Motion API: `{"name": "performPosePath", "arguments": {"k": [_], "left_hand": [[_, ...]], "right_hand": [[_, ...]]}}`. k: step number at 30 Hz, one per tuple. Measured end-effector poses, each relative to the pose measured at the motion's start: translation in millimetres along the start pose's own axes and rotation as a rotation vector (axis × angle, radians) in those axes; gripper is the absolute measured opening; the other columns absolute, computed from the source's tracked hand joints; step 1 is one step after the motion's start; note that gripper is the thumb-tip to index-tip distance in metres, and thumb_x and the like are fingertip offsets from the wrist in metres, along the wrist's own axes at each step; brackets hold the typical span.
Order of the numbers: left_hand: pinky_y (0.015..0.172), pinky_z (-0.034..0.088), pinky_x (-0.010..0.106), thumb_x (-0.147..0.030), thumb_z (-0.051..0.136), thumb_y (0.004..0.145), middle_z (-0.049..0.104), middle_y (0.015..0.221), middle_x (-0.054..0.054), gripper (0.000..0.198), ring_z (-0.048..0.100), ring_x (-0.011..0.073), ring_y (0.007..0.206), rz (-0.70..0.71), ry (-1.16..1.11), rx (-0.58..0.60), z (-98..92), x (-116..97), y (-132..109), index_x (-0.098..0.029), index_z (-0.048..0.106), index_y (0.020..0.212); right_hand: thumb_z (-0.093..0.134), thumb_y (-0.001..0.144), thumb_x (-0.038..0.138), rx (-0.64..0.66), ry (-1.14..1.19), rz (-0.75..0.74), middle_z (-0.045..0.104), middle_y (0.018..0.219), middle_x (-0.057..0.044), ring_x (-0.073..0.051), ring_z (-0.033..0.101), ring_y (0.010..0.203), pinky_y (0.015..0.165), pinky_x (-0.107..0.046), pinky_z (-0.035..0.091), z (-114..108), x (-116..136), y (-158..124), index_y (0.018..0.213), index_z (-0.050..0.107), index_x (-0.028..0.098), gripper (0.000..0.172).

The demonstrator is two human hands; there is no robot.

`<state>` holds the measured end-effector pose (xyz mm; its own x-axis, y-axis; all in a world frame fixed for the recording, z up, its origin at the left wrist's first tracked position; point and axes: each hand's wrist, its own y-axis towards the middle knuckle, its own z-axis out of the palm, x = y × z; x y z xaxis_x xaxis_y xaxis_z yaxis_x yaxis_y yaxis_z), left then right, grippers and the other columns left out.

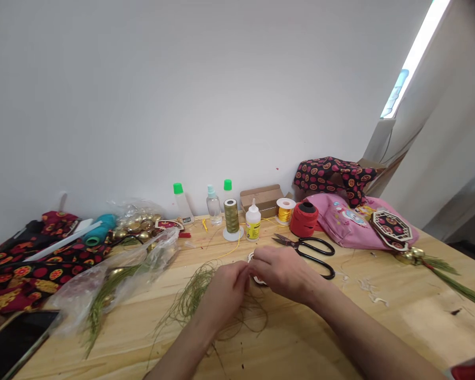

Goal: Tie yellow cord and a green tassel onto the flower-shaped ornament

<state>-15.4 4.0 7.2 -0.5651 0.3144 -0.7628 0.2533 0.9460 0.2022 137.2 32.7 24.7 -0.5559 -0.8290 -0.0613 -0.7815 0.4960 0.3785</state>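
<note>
My left hand [225, 290] rests on the wooden table [399, 316] with its fingers pinched together over a tangle of thin green threads [193, 295]. My right hand [281, 272] is curled close beside it, fingers closed on a small white and red piece [257, 278] that is mostly hidden under the fingers. A yellow thread [229, 252] runs from the hands toward the spools at the back.
Black scissors [312, 250] lie just right of my hands. Behind stand a glue bottle [253, 221], an olive thread spool [231, 217], a red spool [304, 219], a gold spool [285, 211] and small bottles. Plastic bags [114, 274], patterned fabric [19, 264] and a phone [16, 343] lie left.
</note>
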Motion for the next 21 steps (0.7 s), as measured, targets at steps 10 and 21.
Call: {"name": "performPosePath", "arguments": {"k": [10,21], "left_hand": [[0.050,0.028,0.021,-0.024,0.034,0.081,0.044,0.050,-0.003,0.032,0.041,0.0121,0.049,0.070,-0.067,0.164,-2.5,-1,-1,-0.020,0.049,0.054],[0.047,0.028,0.022,-0.035,0.036,0.081,0.041,0.049,-0.004,0.032,0.039,0.0117,0.047,-0.025,-0.234,-0.028,1.1,3,-1,-0.019,0.049,0.057]], "right_hand": [[0.053,0.076,0.026,-0.067,0.762,0.184,0.056,0.063,-0.001,-0.009,0.051,0.057,0.051,-0.019,0.038,10,-22,-2,0.071,0.062,0.014,0.016],[0.043,0.080,0.018,-0.223,0.491,0.076,0.055,0.064,-0.004,-0.011,0.049,0.060,0.055,-0.020,0.037,10,-14,-1,0.071,0.058,0.014,0.018]]}}
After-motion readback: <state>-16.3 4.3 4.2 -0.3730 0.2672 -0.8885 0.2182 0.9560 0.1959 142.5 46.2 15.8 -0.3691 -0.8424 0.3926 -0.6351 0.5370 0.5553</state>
